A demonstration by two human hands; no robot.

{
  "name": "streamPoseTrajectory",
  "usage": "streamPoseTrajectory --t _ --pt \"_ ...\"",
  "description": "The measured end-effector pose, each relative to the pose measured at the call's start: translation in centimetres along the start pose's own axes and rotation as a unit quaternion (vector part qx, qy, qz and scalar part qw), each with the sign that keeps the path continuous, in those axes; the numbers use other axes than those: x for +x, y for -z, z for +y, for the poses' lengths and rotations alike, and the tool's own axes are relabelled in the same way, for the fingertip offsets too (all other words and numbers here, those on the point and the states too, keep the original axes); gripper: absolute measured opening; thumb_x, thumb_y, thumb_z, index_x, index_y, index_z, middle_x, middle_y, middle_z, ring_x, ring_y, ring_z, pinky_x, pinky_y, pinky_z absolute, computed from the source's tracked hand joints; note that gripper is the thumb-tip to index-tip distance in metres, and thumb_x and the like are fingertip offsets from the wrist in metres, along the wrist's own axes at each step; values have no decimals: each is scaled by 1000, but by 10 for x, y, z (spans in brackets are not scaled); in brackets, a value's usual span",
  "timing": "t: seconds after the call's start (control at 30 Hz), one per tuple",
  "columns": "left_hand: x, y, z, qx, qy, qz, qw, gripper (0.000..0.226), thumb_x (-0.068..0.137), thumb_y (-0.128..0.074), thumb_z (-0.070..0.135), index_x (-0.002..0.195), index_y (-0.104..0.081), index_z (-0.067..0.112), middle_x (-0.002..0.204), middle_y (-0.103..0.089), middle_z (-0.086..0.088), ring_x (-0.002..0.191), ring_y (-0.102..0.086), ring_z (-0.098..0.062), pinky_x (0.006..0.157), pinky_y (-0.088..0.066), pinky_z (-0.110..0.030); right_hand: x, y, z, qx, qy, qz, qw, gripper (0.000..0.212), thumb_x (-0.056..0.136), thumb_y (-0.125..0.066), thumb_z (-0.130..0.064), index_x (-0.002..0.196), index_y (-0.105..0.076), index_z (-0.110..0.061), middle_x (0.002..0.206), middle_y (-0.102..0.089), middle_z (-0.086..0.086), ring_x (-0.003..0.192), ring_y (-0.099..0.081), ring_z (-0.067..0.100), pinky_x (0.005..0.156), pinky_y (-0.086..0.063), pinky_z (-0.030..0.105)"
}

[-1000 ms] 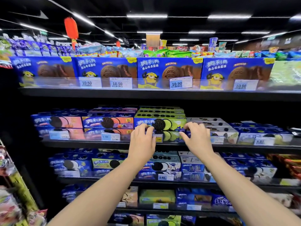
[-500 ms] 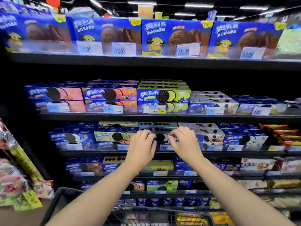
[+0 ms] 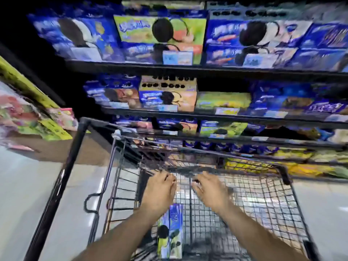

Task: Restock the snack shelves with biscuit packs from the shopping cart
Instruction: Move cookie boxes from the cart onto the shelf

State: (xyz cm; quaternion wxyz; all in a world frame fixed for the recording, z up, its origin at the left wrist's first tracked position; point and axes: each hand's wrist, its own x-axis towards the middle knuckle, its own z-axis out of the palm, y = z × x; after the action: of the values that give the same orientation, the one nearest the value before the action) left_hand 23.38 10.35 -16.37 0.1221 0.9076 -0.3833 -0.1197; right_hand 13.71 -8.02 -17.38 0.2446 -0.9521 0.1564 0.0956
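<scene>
Grips [image 3: 160, 191] [image 3: 210, 192] slack over cart [image 3: 273, 200]; packs [image 3: 170, 232] inside

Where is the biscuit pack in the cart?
Bottom centre of the head view: the biscuit pack lies in the shopping cart, below the left hand.

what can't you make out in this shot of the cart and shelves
All head view:
- Price tags: figures smeared by motion blur.
- Shelf boxes: lettering blurred, unreadable.
- Biscuit pack in the cart: print blurred.
- Cart's near end: cut off by the bottom edge.
- Left hand and right hand: blur hides whether fingertips touch the wire.
</scene>
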Motion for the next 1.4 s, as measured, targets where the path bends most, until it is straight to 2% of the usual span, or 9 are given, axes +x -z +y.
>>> streamPoseTrajectory --t 0.23,0.43,0.6,0.77,0.9,1.03,1.17,1.27,1.4 --pt "-48 -153 -40 -101 164 -181 964 44 95 -53 19 139 -49 18 144 -43 -4 131 -48 -27 107 -43 -35 -3 -171 34 122 -95 -198 968 57 99 -58 -36 149 -41 -15 145 -50 5 132 -49 21 110 -36 26" --pt "-62 -221 -56 -122 211 -273 931 50 86 -63 24 135 -54 15 141 -46 -5 128 -51 -28 108 -43 -37 13 -255 57 224 -202 -231 925 85 88 -73 -45 155 -29 -17 152 -45 12 131 -53 28 106 -45 33" --pt "-65 -235 -62 -126 236 -242 932 51 77 -74 21 126 -62 13 135 -49 -2 115 -58 -27 101 -44 -29 33 -294 65 395 -322 -196 838 96 82 -80 -43 156 -25 -17 149 -48 12 126 -56 25 96 -50 31" --pt "-61 -240 -64 -98 228 -261 933 55 81 -72 16 134 -55 8 137 -45 -7 117 -55 -27 105 -41 -30 33 -308 67 480 -354 -181 782 97 80 -82 -42 155 -26 -16 136 -59 10 96 -69 13 63 -54 16" --pt "-61 -240 -59 -62 217 -287 931 56 86 -66 8 139 -47 5 142 -37 -9 120 -51 -27 106 -42 -32 33 -303 67 481 -348 -209 777 111 74 -81 -55 158 -15 -24 156 -40 10 134 -50 27 105 -47 38" --pt "-59 -240 -62 -58 221 -291 929 47 91 -60 3 136 -49 5 142 -40 -9 119 -53 -27 104 -44 -33 16 -303 55 523 -308 -224 763 87 80 -83 -9 148 -28 -12 122 -70 2 101 -70 12 75 -54 19" --pt "-53 -235 -66 -67 233 -313 918 47 90 -64 8 136 -54 11 141 -43 -5 123 -55 -23 106 -41 -28 -8 -311 53 541 -266 -225 766 82 73 -74 23 140 -33 -1 123 -66 24 102 -70 28 87 -58 42" --pt "-48 -222 -61 -96 261 -331 902 41 91 -68 15 131 -60 10 135 -49 -9 118 -59 -27 103 -47 -31 -7 -291 51 513 -296 -246 767 77 70 -89 -1 132 -44 -12 113 -73 12 94 -74 19 78 -60 31" --pt "-35 -187 -46 -191 303 -295 886 30 99 -52 15 125 -66 10 129 -65 -15 119 -61 -31 95 -47 -31 -7 -226 46 479 -294 -292 774 105 62 -94 -42 147 -38 -16 131 -67 2 120 -64 21 107 -47 45"
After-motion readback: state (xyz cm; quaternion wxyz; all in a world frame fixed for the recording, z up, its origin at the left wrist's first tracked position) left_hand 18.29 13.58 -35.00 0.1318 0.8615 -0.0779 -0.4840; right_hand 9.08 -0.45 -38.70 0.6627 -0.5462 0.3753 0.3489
